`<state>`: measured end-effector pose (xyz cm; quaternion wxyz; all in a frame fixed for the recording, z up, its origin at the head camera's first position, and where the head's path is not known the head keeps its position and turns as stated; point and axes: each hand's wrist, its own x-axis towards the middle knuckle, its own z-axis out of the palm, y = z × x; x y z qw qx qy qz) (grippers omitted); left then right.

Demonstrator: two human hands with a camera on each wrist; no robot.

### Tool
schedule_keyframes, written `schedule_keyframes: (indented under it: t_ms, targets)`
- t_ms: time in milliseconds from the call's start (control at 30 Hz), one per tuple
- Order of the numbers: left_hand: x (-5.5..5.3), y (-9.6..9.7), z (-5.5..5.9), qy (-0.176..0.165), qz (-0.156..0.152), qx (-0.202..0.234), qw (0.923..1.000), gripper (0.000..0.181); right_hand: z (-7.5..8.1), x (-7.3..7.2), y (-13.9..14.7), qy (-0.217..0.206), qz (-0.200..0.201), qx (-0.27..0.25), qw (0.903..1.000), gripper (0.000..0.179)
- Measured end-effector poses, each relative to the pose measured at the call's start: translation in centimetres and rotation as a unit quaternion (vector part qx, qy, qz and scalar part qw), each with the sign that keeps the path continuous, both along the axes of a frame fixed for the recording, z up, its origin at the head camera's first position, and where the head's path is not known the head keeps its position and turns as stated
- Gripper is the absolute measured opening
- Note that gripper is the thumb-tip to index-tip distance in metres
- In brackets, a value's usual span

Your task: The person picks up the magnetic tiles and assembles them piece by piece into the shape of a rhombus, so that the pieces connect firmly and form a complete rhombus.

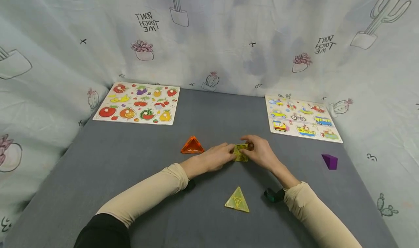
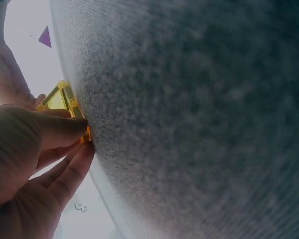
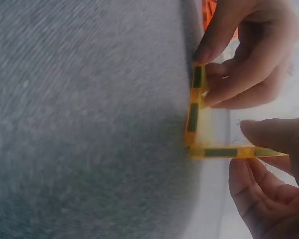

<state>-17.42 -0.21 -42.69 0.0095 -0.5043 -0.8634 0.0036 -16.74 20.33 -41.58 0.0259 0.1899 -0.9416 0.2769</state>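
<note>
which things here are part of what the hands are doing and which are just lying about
In the job:
first yellow tile, pinched by the left hand
second yellow tile, pinched by the right hand, meeting the first at an angle

Just lying about:
loose yellow triangle, perhaps a matching spare
orange triangle
purple wedge
fruit board
vehicle board

Mirrored "DON'T TOUCH" lettering [image 1: 146, 19] marks the backcloth [image 1: 212, 40].

On the grey bench [image 1: 140, 142], a fruit puzzle board [image 1: 132, 109] lies at the far left and a vehicle puzzle board [image 1: 299, 123] at the far right, a purple block [image 1: 331, 163], seemingly wedge-shaped, sits near the right edge, and a white cloth [image 1: 212, 51] printed with potted cacti and mirrored lettering hangs behind.
</note>
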Motion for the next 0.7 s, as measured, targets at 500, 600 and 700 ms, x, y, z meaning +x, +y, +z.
schedule_keyframes:
  t_ms: [500,600,700]
  targets:
    - [5.3,0.9,1.1,-0.025,-0.158,-0.082,0.9837,0.06,-1.1,0.5,0.6,0.12,0.003,0.057,0.9912,0.021]
    - [6.1,0.7,1.0,-0.012,-0.18,-0.111,0.9774,0.061,-1.1,0.3,1.0,0.121,0.001,0.059,0.9909,0.021]
    - [6.0,0.0,0.9,0.011,-0.152,-0.113,0.9818,0.053,-1.1,0.1,1.5,0.123,0.0,0.062,0.9905,0.021]
